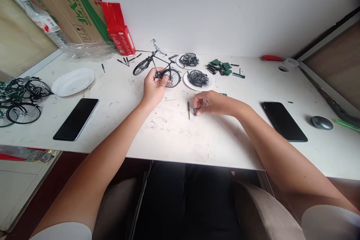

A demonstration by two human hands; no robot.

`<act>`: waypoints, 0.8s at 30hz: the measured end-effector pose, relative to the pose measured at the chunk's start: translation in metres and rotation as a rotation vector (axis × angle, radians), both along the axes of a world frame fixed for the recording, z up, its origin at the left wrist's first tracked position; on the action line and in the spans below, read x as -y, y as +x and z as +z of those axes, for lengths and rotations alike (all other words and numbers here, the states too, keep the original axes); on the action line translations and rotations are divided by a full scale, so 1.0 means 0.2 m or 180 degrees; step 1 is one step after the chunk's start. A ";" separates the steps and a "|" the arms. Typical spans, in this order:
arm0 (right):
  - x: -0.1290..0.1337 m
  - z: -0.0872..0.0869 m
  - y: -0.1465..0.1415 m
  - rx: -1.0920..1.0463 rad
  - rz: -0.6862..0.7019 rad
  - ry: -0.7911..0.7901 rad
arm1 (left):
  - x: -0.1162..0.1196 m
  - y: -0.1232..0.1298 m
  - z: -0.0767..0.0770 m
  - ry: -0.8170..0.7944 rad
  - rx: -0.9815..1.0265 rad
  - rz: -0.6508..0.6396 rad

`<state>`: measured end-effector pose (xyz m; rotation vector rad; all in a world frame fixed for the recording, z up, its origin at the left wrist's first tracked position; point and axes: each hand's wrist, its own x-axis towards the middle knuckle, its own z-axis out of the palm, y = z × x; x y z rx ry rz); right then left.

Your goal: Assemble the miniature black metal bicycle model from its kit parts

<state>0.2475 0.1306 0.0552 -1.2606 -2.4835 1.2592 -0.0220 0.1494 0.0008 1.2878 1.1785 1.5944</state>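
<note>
My left hand point(154, 89) is closed on a small black model bicycle point(158, 60), gripping it low near the pedals and rear wheel. The bicycle is tilted, with its silver handlebar up and to the left. My right hand point(209, 104) is low over the table, thumb and fingertips pinched on a small dark part point(195, 111) whose kind I cannot make out. Just left of those fingertips lies a small dark screwdriver point(188, 110). Beyond the hands, one paper plate point(211, 85) holds black wheels and a second plate point(179, 62) holds more black parts.
Green and black pieces point(222, 66) lie right of the plates. Finished-looking model bicycles point(24, 99) stand far left by a white plate point(73, 82). Phones point(75, 119) point(284, 121) flank the arms. A mouse point(322, 122) is far right; a red box point(120, 37) stands behind.
</note>
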 end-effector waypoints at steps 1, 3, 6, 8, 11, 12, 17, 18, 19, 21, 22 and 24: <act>-0.01 -0.01 0.01 -0.0112 0.0036 -0.0022 | 0.01 0.00 0.01 -0.0041 0.0018 -0.0025; -0.03 -0.02 0.02 -0.0359 0.0228 0.0050 | 0.02 0.01 0.02 -0.0114 0.0063 -0.0043; -0.05 -0.06 0.01 -0.0748 0.0234 0.0527 | 0.03 0.01 0.03 -0.0209 0.0149 -0.0056; -0.05 -0.08 -0.02 -0.1036 -0.0031 0.0840 | 0.03 0.02 0.03 -0.0274 0.0226 -0.0090; -0.03 -0.13 -0.06 -0.1468 -0.0528 0.1075 | 0.04 0.02 0.03 -0.0388 0.0337 -0.0156; -0.03 -0.14 -0.07 -0.1598 -0.0652 0.1116 | 0.04 0.03 0.03 -0.0424 0.0357 -0.0173; 0.00 -0.20 -0.10 -0.2040 -0.0809 0.1323 | 0.05 0.05 0.04 -0.0597 0.0432 -0.0245; 0.01 -0.21 -0.11 -0.2086 -0.0837 0.1417 | 0.06 0.05 0.05 -0.0645 0.0454 -0.0263; 0.01 -0.22 -0.11 -0.2116 -0.0908 0.1530 | 0.06 0.05 0.06 -0.0694 0.0480 -0.0273; 0.01 -0.23 -0.12 -0.2106 -0.1112 0.1705 | 0.07 0.06 0.06 -0.0782 0.0529 -0.0288; 0.02 -0.23 -0.12 -0.2099 -0.1214 0.1744 | 0.07 0.06 0.07 -0.0818 0.0551 -0.0302; 0.03 -0.24 -0.13 -0.2112 -0.1387 0.1778 | 0.08 0.07 0.07 -0.0870 0.0588 -0.0356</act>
